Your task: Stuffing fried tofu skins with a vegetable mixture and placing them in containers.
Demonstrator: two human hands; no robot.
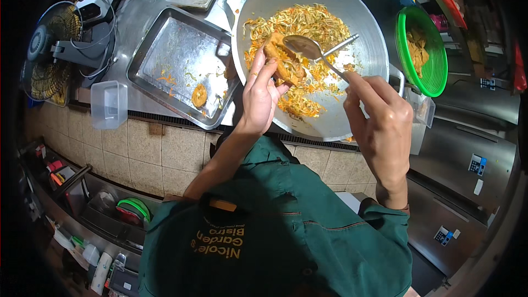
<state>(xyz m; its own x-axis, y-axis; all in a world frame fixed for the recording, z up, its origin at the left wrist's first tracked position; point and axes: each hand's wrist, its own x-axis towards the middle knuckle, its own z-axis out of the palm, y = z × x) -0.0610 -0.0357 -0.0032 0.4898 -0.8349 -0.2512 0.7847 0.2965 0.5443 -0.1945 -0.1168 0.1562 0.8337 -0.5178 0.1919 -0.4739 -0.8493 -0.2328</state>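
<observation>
My left hand (262,95) holds a fried tofu pocket (275,51), split open with shredded vegetable filling showing inside. Between the fingers of my right hand (379,123) is the handle of a metal spoon (303,47), its bowl just over the pocket's opening. Both hands are above a wide metal wok (363,16). Shredded vegetable mix (309,20) with orange and pale strands lies heaped in the wok. A second metal utensil (341,44) shows only its handle, resting in the wok behind the spoon.
Left of the wok lies a metal tray (165,45) with vegetable scraps and one fried piece (199,95). A clear plastic container (109,104) sits at the counter edge, near a fan (51,49). At right, a green basket (437,57) holds more fried tofu pieces (417,53).
</observation>
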